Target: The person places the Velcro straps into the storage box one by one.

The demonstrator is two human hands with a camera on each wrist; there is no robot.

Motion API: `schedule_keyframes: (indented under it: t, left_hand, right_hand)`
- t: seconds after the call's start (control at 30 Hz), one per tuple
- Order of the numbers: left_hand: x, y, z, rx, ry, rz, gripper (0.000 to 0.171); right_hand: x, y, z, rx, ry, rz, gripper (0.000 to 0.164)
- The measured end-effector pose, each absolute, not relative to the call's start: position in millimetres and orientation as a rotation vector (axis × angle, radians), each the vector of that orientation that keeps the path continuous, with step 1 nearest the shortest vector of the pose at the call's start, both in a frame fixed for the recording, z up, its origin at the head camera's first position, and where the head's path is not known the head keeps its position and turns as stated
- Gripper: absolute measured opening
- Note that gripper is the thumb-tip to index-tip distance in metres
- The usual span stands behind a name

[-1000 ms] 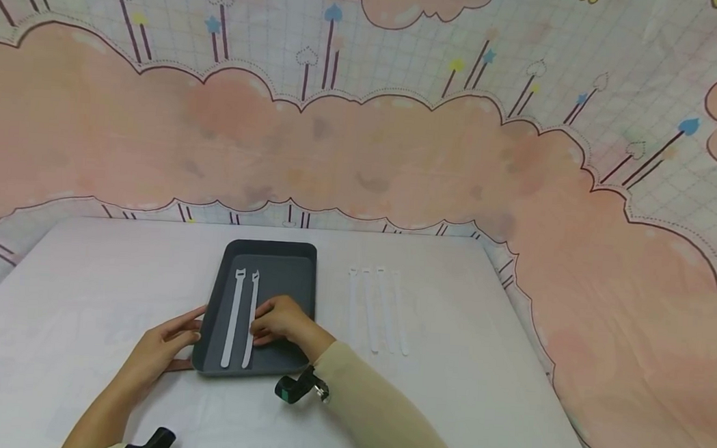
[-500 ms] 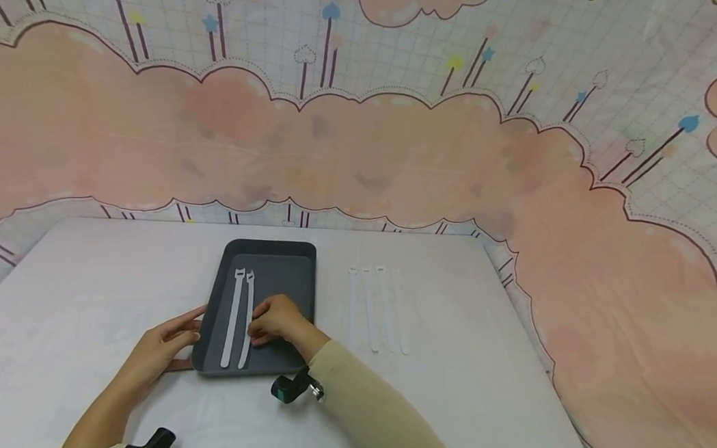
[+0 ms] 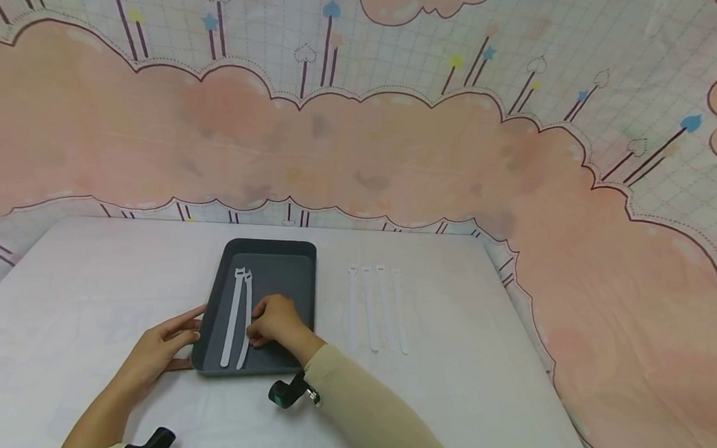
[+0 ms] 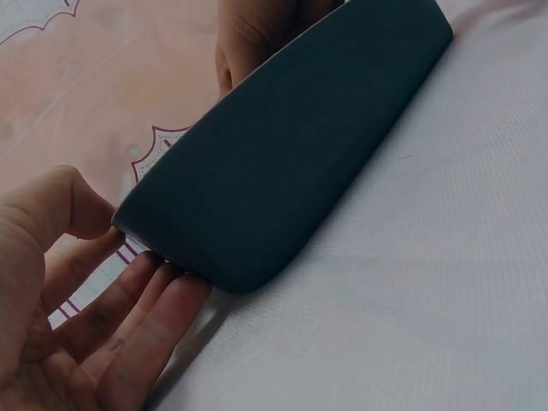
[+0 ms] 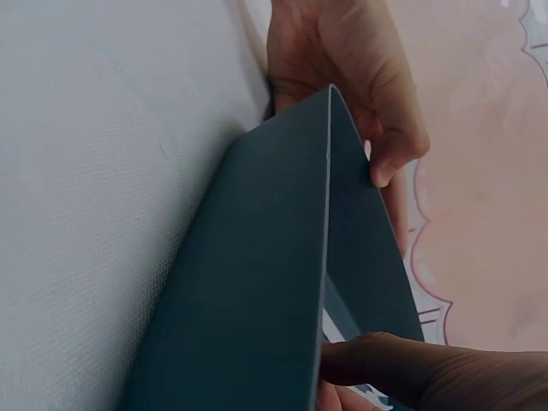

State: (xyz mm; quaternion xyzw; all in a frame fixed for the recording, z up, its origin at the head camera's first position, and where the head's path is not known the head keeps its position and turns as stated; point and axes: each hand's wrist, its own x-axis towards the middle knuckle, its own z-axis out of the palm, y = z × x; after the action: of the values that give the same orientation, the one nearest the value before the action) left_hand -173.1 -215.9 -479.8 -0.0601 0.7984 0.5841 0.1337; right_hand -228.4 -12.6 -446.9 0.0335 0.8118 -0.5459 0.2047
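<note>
A dark grey tray point(image 3: 269, 266) stands on the white table. Inside lie two white hook-and-loop cable ties, slotted heads toward the far end: a left one point(image 3: 232, 319) and a right one point(image 3: 247, 313). My right hand point(image 3: 278, 322) reaches in over the tray's near right side and pinches the right tie by its edge around mid-length. With its thumb at the rim and its fingers along the outer wall, my left hand point(image 3: 156, 349) holds the tray's left side. In the right wrist view, the near wall hides most of the right fingertips.
Several more white cable ties point(image 3: 371, 314) lie side by side on the tabletop point(image 3: 460, 367), right of the tray. Behind the table's far edge hangs a patterned pink backdrop point(image 3: 338, 154).
My right hand has slid the right cable tie leftward, nearer the left tie, and their heads now almost meet. The left hand and the tray have stayed put.
</note>
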Motion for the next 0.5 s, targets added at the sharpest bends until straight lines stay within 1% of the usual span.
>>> schedule_keyframes:
  t: [0.2,0.5]
  left_hand:
    - [-170.8,-214.5,-479.1,-0.177,2.320,1.691,0.058]
    - [-169.4,-214.6,-480.4,-0.187,2.320,1.689,0.058]
  right_hand:
    - [-227.1,-12.6,-448.9,0.071,2.300,-1.495,0.025]
    - [-227.2,-0.9,-441.2,0.023,2.252,-1.501,0.021]
